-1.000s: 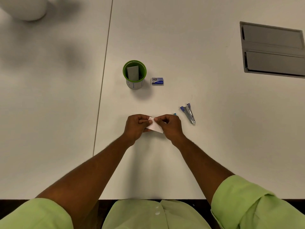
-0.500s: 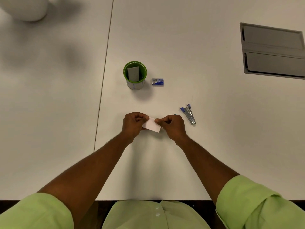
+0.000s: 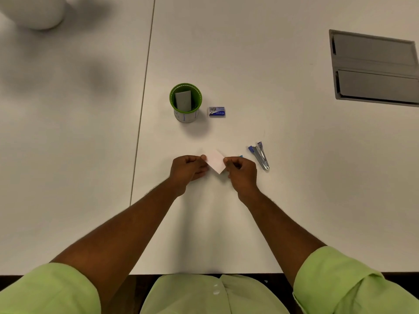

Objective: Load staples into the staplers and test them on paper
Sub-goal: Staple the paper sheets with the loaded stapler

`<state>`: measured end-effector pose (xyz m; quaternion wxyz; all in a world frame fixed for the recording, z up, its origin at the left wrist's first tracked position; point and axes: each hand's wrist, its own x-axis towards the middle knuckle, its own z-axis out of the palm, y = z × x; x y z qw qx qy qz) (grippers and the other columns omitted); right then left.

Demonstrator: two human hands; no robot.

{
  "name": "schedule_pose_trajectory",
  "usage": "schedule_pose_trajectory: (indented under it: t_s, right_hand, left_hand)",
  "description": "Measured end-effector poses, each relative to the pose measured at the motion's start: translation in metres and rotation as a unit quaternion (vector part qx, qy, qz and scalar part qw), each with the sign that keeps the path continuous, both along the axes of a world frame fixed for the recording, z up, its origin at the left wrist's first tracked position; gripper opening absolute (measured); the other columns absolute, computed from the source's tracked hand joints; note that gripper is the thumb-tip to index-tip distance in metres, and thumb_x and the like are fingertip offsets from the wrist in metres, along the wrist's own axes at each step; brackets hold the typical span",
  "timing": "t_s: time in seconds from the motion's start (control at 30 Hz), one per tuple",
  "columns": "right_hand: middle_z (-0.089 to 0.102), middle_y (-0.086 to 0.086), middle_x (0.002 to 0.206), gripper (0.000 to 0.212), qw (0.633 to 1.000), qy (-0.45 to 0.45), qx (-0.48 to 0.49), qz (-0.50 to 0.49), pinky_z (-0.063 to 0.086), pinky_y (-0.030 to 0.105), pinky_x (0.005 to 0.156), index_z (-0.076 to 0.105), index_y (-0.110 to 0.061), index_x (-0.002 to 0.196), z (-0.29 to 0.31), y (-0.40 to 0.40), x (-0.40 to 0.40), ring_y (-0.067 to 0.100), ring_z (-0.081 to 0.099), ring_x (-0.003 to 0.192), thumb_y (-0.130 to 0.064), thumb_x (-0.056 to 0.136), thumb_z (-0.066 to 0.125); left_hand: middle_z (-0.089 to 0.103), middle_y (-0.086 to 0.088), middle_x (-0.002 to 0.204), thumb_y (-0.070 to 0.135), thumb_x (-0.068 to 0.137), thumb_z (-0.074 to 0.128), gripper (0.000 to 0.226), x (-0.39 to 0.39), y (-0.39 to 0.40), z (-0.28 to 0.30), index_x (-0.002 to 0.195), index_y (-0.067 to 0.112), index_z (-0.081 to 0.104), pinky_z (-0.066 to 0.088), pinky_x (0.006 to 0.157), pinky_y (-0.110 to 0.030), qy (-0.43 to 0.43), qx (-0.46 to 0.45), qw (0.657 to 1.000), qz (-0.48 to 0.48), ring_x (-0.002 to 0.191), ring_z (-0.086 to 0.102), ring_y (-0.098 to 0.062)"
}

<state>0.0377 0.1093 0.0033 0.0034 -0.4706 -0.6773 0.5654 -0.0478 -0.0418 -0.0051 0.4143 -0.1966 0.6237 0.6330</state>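
Note:
A small white slip of paper (image 3: 215,163) is held between both hands just above the table. My left hand (image 3: 189,169) pinches its left corner and my right hand (image 3: 241,172) pinches its right edge. A blue and silver stapler (image 3: 259,155) lies open on the table just right of my right hand. A bit of something blue (image 3: 240,156) peeks out behind my right hand; what it is cannot be told. A small blue staple box (image 3: 217,111) sits farther back.
A green cup (image 3: 185,103) with a grey card inside stands left of the staple box. A grey hatch (image 3: 374,68) is set into the table at the far right. A seam (image 3: 144,98) runs down the table. A white rounded object (image 3: 34,11) sits far left.
The hands have drawn slightly apart and the paper now shows wider between them, turned corner-down. The stapler, box and cup have stayed put.

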Motion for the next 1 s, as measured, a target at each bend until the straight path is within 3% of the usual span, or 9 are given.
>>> schedule_pose_trajectory:
  t_s: [0.17, 0.33, 0.5, 0.67, 0.8, 1.0]
  right_hand:
    - [0.073, 0.004, 0.081, 0.005, 0.998, 0.026, -0.021, -0.051, 0.055, 0.032, 0.070, 0.073, -0.019, 0.087, -0.001, -0.005, 0.001, 0.017, 0.065, 0.068, -0.020, 0.092, 0.071]
    - [0.074, 0.004, 0.080, 0.007, 0.999, 0.018, -0.012, -0.036, 0.059, 0.039, 0.080, 0.072, -0.023, 0.084, -0.005, -0.011, 0.003, 0.021, 0.069, 0.076, -0.023, 0.091, 0.073]
    - [0.072, -0.006, 0.087, 0.007, 0.986, 0.030, 0.165, 0.017, 0.058, 0.030, 0.076, 0.071, -0.023, 0.093, -0.006, -0.005, 0.010, 0.007, 0.067, 0.077, -0.028, 0.089, 0.074]
    - [0.063, 0.005, 0.112, 0.040, 0.952, -0.041, 0.296, 0.066, 0.050, 0.040, 0.096, 0.065, -0.013, 0.115, -0.012, 0.015, 0.017, 0.021, 0.058, 0.104, -0.030, 0.083, 0.081]
    - [0.057, 0.009, 0.126, 0.056, 0.934, -0.131, 0.294, 0.156, 0.044, 0.040, 0.104, 0.060, -0.011, 0.127, -0.019, 0.024, 0.022, 0.026, 0.052, 0.120, -0.039, 0.082, 0.080]
    - [0.057, 0.008, 0.125, 0.044, 0.945, -0.104, 0.253, 0.177, 0.048, 0.035, 0.100, 0.058, -0.013, 0.130, -0.022, 0.027, 0.022, 0.023, 0.057, 0.115, -0.028, 0.091, 0.072]
  left_hand:
    - [0.078, -0.012, 0.094, 0.013, 0.088, 0.076, 0.007, 0.004, 0.006, 0.006, 0.093, 0.008, 0.075, 0.062, 0.076, -0.032, -0.009, 0.027, 1.000, 0.000, 0.086, 0.077, -0.024]
    - [0.077, -0.014, 0.089, 0.008, 0.087, 0.076, 0.003, 0.008, 0.009, 0.005, 0.088, 0.005, 0.074, 0.063, 0.073, -0.033, 0.026, -0.018, 0.999, 0.027, 0.078, 0.076, -0.024]
    - [0.075, -0.011, 0.079, 0.009, 0.087, 0.077, 0.008, 0.009, 0.007, -0.003, 0.081, 0.009, 0.072, 0.063, 0.065, -0.031, 0.076, -0.090, 0.993, 0.002, 0.067, 0.076, -0.020]
    - [0.075, -0.013, 0.086, 0.006, 0.087, 0.076, 0.011, 0.010, 0.007, -0.009, 0.080, 0.011, 0.069, 0.064, 0.068, -0.037, 0.100, -0.115, 0.988, -0.025, 0.073, 0.075, -0.025]
    - [0.072, -0.010, 0.093, 0.004, 0.089, 0.072, 0.015, 0.011, 0.010, -0.010, 0.079, 0.014, 0.067, 0.064, 0.069, -0.037, 0.106, -0.123, 0.986, -0.035, 0.081, 0.072, -0.026]
    - [0.071, -0.005, 0.093, 0.010, 0.092, 0.069, 0.015, 0.012, 0.010, -0.015, 0.082, 0.020, 0.068, 0.063, 0.080, -0.042, 0.121, -0.134, 0.982, -0.054, 0.091, 0.070, -0.030]
